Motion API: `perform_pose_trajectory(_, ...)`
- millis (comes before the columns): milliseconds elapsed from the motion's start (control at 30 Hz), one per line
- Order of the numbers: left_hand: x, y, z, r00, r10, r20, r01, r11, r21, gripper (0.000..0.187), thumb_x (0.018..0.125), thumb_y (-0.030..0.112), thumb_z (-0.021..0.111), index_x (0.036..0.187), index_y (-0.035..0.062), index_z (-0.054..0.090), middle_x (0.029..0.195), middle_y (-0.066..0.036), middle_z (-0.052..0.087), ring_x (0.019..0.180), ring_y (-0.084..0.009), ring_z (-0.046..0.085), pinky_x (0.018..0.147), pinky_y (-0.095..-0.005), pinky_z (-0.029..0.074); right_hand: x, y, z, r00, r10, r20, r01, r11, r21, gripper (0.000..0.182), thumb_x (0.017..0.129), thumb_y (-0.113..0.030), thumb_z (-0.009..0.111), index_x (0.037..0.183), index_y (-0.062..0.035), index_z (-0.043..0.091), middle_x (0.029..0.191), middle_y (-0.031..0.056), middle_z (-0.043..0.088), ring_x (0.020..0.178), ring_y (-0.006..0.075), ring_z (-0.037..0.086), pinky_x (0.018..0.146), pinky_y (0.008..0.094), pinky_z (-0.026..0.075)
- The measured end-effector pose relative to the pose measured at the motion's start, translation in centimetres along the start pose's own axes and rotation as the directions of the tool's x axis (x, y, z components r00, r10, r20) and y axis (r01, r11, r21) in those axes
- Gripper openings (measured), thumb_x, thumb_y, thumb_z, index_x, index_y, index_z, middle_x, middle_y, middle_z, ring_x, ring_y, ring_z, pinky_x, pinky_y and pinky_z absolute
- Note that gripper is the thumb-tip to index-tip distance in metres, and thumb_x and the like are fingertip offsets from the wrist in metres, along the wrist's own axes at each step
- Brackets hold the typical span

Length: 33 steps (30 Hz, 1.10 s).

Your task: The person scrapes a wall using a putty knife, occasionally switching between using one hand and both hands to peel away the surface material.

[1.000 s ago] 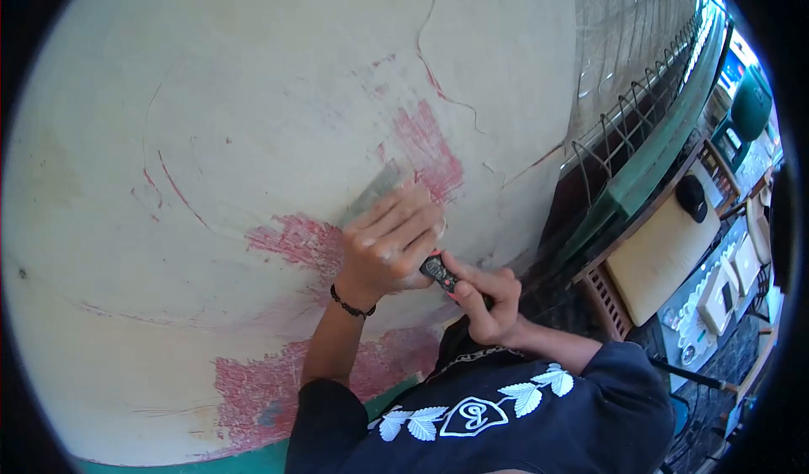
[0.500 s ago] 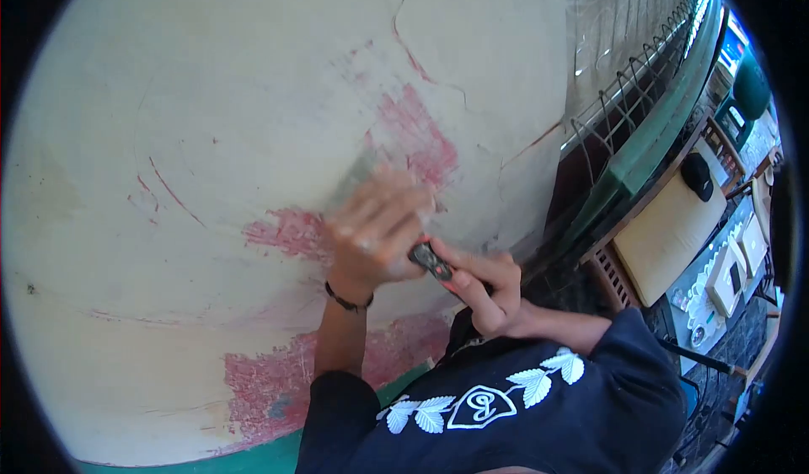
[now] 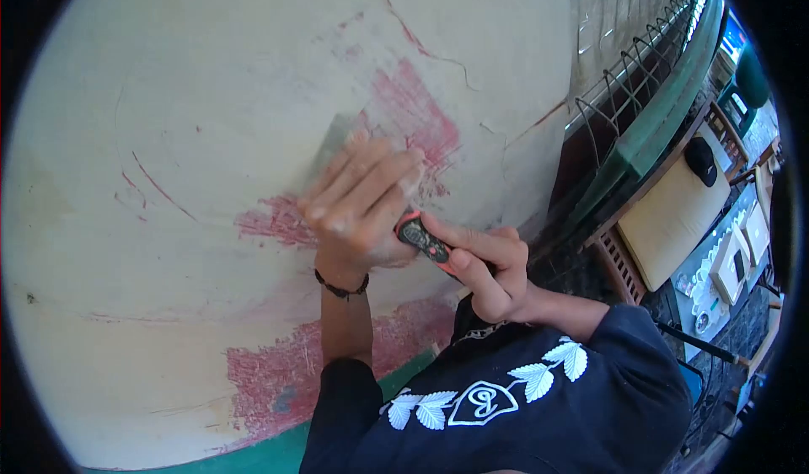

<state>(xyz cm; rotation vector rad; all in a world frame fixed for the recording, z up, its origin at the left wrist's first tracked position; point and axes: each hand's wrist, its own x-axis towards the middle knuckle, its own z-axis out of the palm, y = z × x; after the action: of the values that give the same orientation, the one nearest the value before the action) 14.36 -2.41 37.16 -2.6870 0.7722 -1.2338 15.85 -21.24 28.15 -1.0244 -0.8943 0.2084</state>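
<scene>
My right hand [image 3: 493,272] grips the black and red handle of a scraper [image 3: 425,238], thumb laid along it. My left hand [image 3: 358,200], with a dark bracelet on the wrist, bends over the tool's front end and presses toward the wall [image 3: 211,69]. Pale dust whitens its fingers, and its palm hides the scraper's head. Red patches show where the cream paint is gone: one red patch [image 3: 413,112] above the hand, another red patch [image 3: 278,221] to its left.
Below runs a wide red scraped band [image 3: 286,373] over a green strip [image 3: 202,461]. Thin cracks cross the wall. At right are a wire mesh [image 3: 624,86], a green rail [image 3: 649,137], a cushioned bench [image 3: 674,230] with a black cap [image 3: 700,161], and a cluttered table [image 3: 687,305].
My left hand has shifted slightly left and up along the wall, and its blur has gone. The scraper handle has moved a little up and left with it. The view has shifted slightly.
</scene>
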Motion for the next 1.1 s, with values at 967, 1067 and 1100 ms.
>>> perform_pose_trajectory(967, -3.5, 2.6, -1.0, 0.979, -0.131, 0.155, 0.146, 0.985, -0.091, 0.023, 0.057, 0.019, 0.067, 0.076, 0.0055, 0.069, 0.089, -0.004, 0.068, 0.095, -0.0223, 0.067, 0.092, -0.0393, 0.054, -4.0, 2.9, 2.1, 0.994, 0.042, -0.102, -0.048, 0.997, -0.056, 0.039, 0.092, -0.011, 0.05, 0.126, 0.006, 0.062, 0.075, 0.0094, 0.07, 0.059, 0.0057, 0.056, 0.057, 0.0219, 0.043)
perform_pose_trajectory(1067, -3.0, 1.9, -0.4, 0.99, -0.1, 0.098, 0.103, 0.994, -0.031, 0.023, 0.057, 0.018, 0.066, 0.076, 0.0057, 0.068, 0.09, -0.004, 0.068, 0.095, -0.0224, 0.067, 0.091, -0.0385, 0.054, -2.5, 3.5, 1.4, 0.994, -0.01, -0.107, -0.003, 0.993, -0.121, 0.037, 0.094, -0.013, 0.052, 0.125, 0.0048, 0.063, 0.078, 0.0092, 0.071, 0.061, 0.0055, 0.058, 0.058, 0.0217, 0.044)
perform_pose_trajectory(1100, -2.1, 1.5, -0.8, 0.991, -0.097, 0.094, 0.099, 0.995, -0.022, 0.023, 0.057, 0.018, 0.066, 0.076, 0.0059, 0.068, 0.09, -0.004, 0.068, 0.096, -0.0225, 0.067, 0.092, -0.0382, 0.054, -2.6, 3.3, 1.4, 0.994, -0.007, -0.109, -0.008, 0.99, -0.139, 0.037, 0.095, -0.014, 0.052, 0.125, 0.0043, 0.063, 0.079, 0.0094, 0.072, 0.063, 0.0056, 0.058, 0.059, 0.0215, 0.044)
